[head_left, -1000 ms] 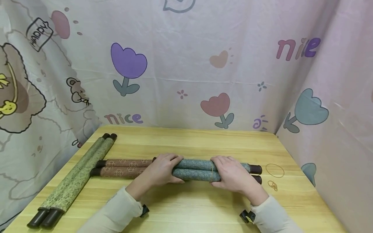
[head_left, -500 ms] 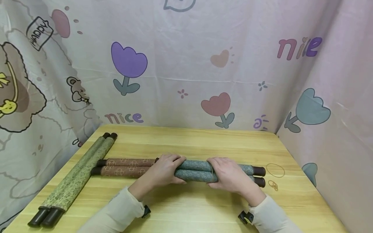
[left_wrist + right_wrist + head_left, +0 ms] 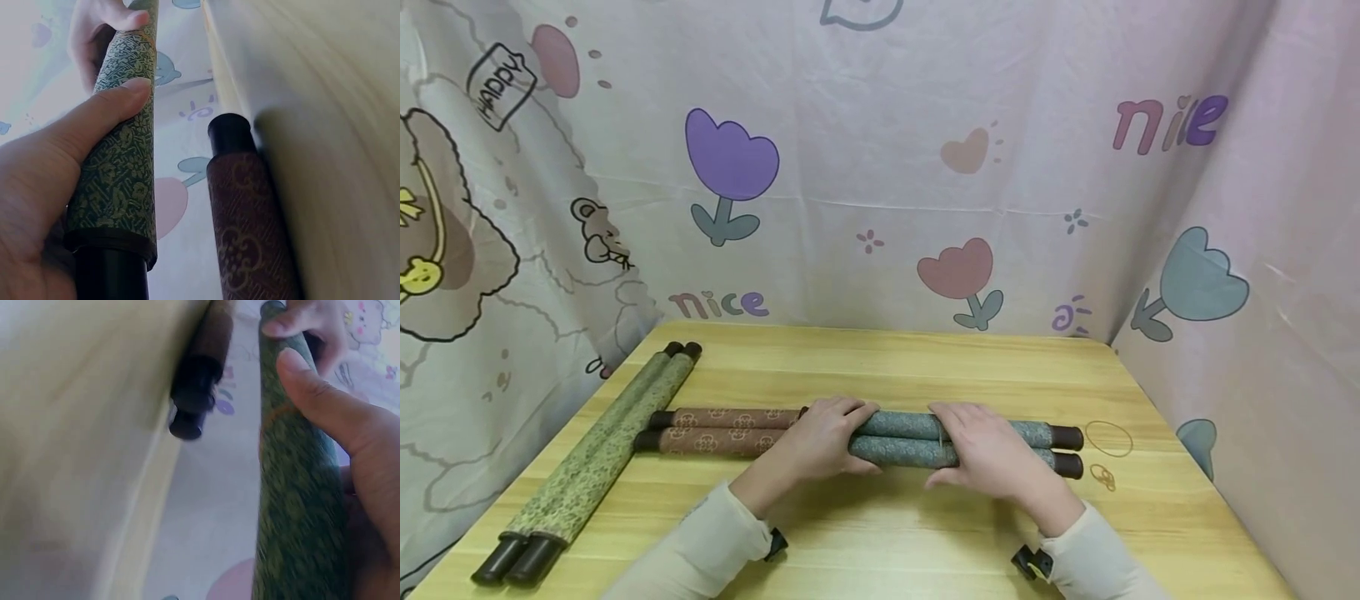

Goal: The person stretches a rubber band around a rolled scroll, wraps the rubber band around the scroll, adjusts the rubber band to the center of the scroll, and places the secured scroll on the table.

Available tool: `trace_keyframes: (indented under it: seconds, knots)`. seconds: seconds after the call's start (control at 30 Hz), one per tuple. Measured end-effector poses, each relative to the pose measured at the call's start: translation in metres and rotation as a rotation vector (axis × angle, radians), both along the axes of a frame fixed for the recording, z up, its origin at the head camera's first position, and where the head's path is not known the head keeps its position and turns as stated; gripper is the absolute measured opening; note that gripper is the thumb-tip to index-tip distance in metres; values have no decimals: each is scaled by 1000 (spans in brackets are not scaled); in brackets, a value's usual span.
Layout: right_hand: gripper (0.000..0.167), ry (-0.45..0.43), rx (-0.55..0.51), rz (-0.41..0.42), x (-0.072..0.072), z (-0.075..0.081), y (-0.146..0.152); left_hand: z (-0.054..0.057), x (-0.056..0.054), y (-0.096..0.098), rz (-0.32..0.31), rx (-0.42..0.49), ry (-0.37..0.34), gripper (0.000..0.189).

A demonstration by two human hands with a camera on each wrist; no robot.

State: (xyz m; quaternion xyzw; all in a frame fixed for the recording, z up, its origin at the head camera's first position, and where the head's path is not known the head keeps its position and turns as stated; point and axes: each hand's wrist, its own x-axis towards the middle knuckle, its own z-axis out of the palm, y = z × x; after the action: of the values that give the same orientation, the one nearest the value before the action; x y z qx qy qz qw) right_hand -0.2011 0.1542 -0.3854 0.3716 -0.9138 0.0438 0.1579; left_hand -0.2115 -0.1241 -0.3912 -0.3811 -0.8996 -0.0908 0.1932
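A teal patterned hanging scroll (image 3: 898,451), its two rolls side by side with dark end knobs, is held level across the middle, raised off the table in the wrist views. My left hand (image 3: 826,435) grips its left part, thumb along the near side. Farther right, my right hand (image 3: 988,446) holds it with thumb and fingers. A thin rubber band (image 3: 279,414) circles the scroll beside the right thumb. Behind the left hand lies a brown scroll (image 3: 722,432) with a gold flower pattern. The left hand hides part of its right end.
A yellow-green scroll (image 3: 602,442) lies slantwise along the table's left side. To the right of the teal scroll are a loose rubber band (image 3: 1131,442) and a small tangled one (image 3: 1103,477) on the wooden table (image 3: 880,558). Printed curtains (image 3: 850,150) enclose the back and sides.
The teal scroll has shifted slightly right, the left hand with it. My right hand has slid left along the scroll, and the band has moved a little left.
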Motion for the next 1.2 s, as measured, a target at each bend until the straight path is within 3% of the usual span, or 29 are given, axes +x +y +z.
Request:
trace_keyframes:
  seconds: [0.33, 0.6, 1.2]
  knots:
    - [102, -20, -15, -87, -5, 11, 28, 5, -5, -10, 58, 10, -68, 84]
    - [99, 0, -40, -128, -9, 9, 54, 5, -10, -17, 58, 17, -77, 83]
    - [98, 33, -3, -101, -15, 4, 83, 8, -14, -41, 74, -8, -107, 84]
